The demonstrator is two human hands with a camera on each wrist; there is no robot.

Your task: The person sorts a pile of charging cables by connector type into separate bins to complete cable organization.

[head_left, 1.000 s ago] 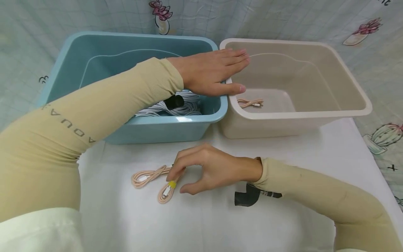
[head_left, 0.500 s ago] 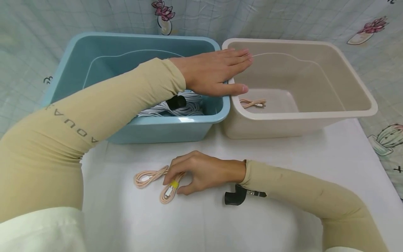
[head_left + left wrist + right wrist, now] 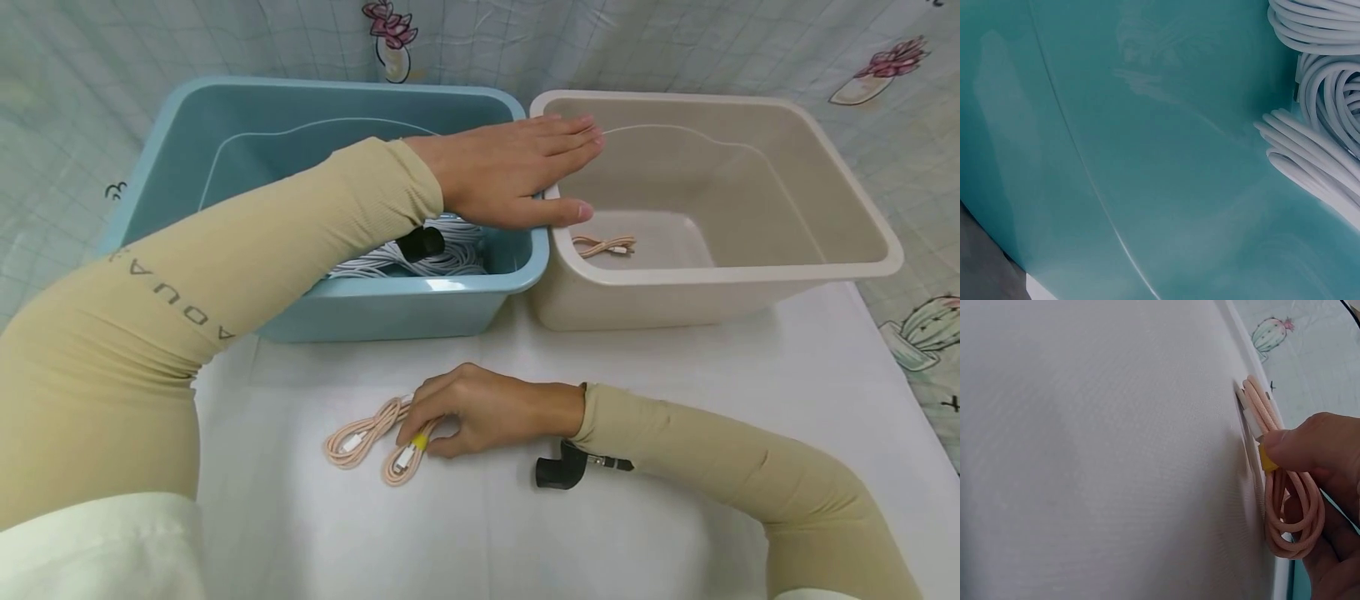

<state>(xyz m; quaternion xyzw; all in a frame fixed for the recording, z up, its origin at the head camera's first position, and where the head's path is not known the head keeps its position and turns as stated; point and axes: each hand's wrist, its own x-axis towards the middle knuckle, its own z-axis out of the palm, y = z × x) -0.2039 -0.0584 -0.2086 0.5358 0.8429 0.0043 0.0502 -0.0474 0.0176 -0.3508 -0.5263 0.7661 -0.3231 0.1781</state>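
Note:
My right hand (image 3: 468, 412) pinches a coiled pink charging cable (image 3: 397, 475) on the white cloth. In the right wrist view its thumb presses on the yellow tie (image 3: 1267, 458) around the coil, with the fingers behind. Close beside on the left lies a second coiled pink cable (image 3: 343, 446), partly covered by the fingers. My left hand (image 3: 510, 171) rests flat, fingers straight, across the adjoining rims of the blue bin (image 3: 375, 312) and the beige bin (image 3: 697, 296). The left wrist view shows coiled white cables (image 3: 1316, 156) inside the blue bin.
A black elbow-shaped piece (image 3: 558, 469) lies on the cloth below the right wrist. One pink cable (image 3: 606, 247) sits in the beige bin. A black object (image 3: 422, 243) rests on the white cables. Behind the bins hangs a patterned curtain (image 3: 480, 42).
My right hand has moved down and left, and its thumb and fingers have closed on the tied pink cable. The second cable has shifted slightly. The left hand stays on the rims.

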